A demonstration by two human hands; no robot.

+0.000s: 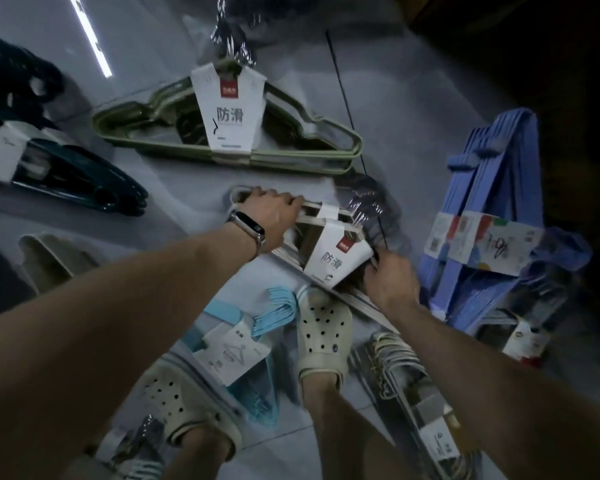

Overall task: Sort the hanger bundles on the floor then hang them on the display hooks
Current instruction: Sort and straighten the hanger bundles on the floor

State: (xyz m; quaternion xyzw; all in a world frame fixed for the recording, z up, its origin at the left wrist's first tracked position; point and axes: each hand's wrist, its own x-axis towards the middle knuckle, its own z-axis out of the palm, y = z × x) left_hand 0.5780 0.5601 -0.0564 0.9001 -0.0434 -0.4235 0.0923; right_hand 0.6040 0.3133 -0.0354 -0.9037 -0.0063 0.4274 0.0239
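A bundle of white hangers with a white paper label lies tilted just above the floor in the middle. My left hand grips its upper left shoulder end. My right hand holds the bundle at its lower right side, fingers curled round the bars beside the label. A green hanger bundle with the same kind of label lies flat on the floor behind it. The display hooks are out of view.
On the grey floor lie a dark teal bundle at the left, a blue-purple bundle at the right, a light blue bundle between my feet, and a pale wire bundle at the lower right. My clogs stand among them.
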